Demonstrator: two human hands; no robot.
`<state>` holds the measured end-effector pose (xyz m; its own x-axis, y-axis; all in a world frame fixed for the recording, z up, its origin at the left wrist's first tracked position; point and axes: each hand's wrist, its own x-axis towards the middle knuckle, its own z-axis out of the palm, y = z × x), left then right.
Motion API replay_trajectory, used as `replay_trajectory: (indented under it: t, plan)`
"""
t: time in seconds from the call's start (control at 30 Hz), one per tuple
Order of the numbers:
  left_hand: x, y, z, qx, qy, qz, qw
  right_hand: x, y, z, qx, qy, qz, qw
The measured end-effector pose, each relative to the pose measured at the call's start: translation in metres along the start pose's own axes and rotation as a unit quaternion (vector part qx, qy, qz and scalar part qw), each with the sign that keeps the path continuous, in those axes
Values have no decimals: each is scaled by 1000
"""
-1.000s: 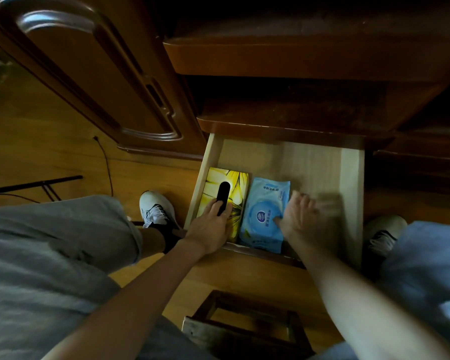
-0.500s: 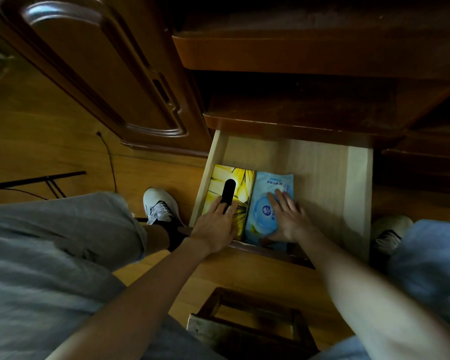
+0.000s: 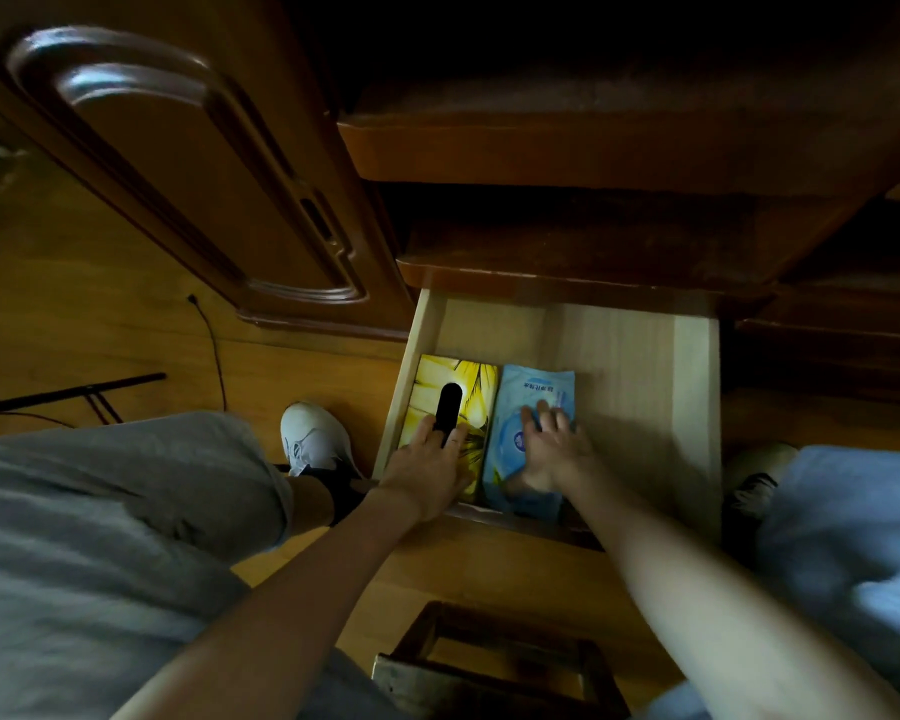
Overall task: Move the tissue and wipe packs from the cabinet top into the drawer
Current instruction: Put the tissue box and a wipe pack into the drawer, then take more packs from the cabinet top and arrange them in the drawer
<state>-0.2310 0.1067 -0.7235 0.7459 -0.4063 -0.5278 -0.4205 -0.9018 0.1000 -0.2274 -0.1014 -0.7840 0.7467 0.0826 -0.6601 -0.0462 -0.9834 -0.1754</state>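
**Both packs lie in the drawer, a hand flat on each**

Head view: The open drawer (image 3: 694,407) juts out from under the dark wooden cabinet (image 3: 593,153), seen from above. Two packs lie side by side against its left wall and front edge, touching along their long sides. The yellow tissue pack (image 3: 471,379) sits furthest left, with a black oval dispensing slot (image 3: 449,412) down its middle. The blue wipe pack (image 3: 536,402) lies just right of it. Both have their long axes running front to back, parallel to the drawer's side walls.

The left hand (image 3: 430,472) rests on the near end of the tissue pack, its fingers (image 3: 426,433) extended either side of the slot; it presses rather than grips. The right hand (image 3: 549,449) lies palm down on the wipe pack, fingers spread and fairly straight, holding nothing in a curl. Each hand is directly over its own pack, so neither has to cross over.

The right half of the drawer floor shows only bare wood. The cabinet top is too dark to tell whether more packs remain there. If these two are all, the placing looks essentially done, and what remains is lifting both hands straight up and clear. Any sideways drag on withdrawal could skew the soft wipe pack.

A white shoe (image 3: 315,439) stands on the floor left of the drawer.
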Motion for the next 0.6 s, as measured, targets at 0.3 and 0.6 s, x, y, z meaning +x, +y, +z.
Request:
replay_trajectory:
  t: [0.3, 0.6]
  plan:
    - [-23, -2, -120, -26, 124, 10, 992, -80, 0, -130, 256, 105, -67, 958]
    - [-87, 33, -353, -23, 543, 158, 824, -238, 7, -338, 182, 489, -191, 831]
